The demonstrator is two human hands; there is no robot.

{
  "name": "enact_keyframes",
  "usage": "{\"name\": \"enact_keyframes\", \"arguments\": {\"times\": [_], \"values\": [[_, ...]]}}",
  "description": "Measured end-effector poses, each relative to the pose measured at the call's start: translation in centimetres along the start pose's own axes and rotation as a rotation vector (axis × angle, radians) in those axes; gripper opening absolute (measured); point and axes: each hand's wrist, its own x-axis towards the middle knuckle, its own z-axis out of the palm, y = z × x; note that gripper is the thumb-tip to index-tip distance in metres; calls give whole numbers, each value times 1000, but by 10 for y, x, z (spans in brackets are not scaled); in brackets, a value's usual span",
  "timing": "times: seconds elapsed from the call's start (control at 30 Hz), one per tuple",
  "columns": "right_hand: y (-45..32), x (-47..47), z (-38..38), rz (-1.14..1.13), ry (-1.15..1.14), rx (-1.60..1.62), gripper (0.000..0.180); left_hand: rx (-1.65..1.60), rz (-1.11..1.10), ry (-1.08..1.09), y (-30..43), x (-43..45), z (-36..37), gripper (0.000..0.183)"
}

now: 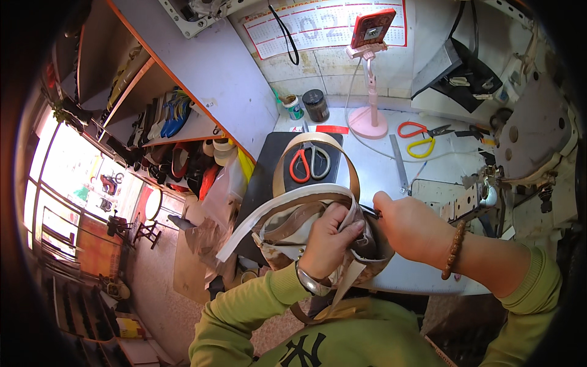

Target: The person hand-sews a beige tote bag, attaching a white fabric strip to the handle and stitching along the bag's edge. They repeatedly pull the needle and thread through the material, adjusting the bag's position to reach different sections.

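A fabric handbag (279, 257) with tan and white patterned sides lies at the table's front edge, its mouth facing up. My left hand (328, 241) pinches the bag's edge and lining between thumb and fingers. From there a loose white strip (243, 231), probably zipper tape, curves out to the left. My right hand (406, 225) is closed around a thin dark tool (370, 211) at the bag's right rim; most of the tool is hidden by the fist. A beige handle (316, 137) arches up behind the bag, and a light strap (351, 280) hangs in front.
Red-and-grey-handled scissors (300, 167) lie on a black board (261, 183) behind the bag. Farther right are red-and-yellow-handled scissors (424, 133), a metal ruler (399, 158) and a sewing machine arm (467, 202). A pink phone stand (369, 124) and jars (315, 106) stand behind.
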Motion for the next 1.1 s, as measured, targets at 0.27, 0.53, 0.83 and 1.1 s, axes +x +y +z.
{"name": "enact_keyframes", "arguments": {"times": [0.27,0.53,0.83,1.1], "values": [[0,0,6,24,67,7,14,-159,-90,-7,1,4,-4,14],[12,-2,18,32,184,274,17,-256,-104,-11,-1,7,-7,19],[24,10,30,366,68,909,24,-57,9,35,-2,5,-2,12],[18,2,27,445,38,1035,19,9,96,99,-6,-4,7,9]]}}
